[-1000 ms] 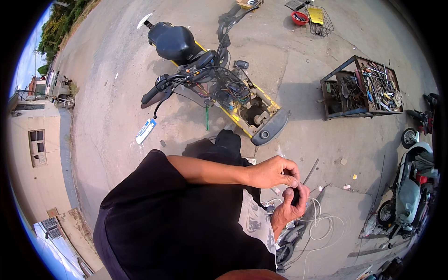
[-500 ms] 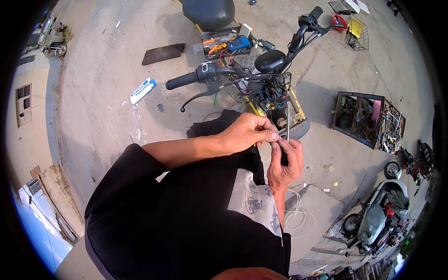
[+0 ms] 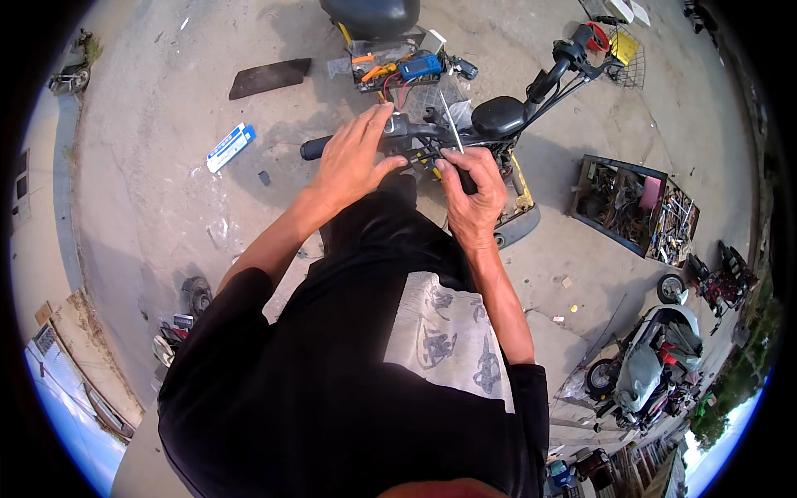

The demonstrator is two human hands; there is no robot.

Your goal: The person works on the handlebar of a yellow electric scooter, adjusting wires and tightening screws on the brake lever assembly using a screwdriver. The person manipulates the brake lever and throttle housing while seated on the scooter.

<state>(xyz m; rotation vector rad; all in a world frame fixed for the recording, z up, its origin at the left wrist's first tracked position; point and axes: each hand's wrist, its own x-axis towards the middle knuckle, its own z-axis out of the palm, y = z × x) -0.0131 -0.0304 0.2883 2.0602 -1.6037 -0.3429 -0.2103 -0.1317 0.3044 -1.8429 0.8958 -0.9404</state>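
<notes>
My left hand lies over the left side of the scooter's handlebar, beside the black switch housing. Its fingers are stretched out and the thumb stands apart. Part of the black rubber grip shows past the hand; the rest is covered. A screwdriver with a dark handle is in my right hand, its metal shaft pointing up and away in front of the handlebar. To the right of the shaft sits a rounded black instrument pod. My right hand hides much of the opened front body with its wires.
Beyond the handlebar, an open compartment holds a blue meter and orange-handled tools, below a black seat. A toolbox full of metal parts lies to the right. A blue-and-white box and dark panel lie left. Another scooter stands lower right.
Both hands, which were together near my body, have separated and moved forward. The left hand has gone to the handlebar and opened out. The right has carried the screwdriver up, tilting its shaft left.
</notes>
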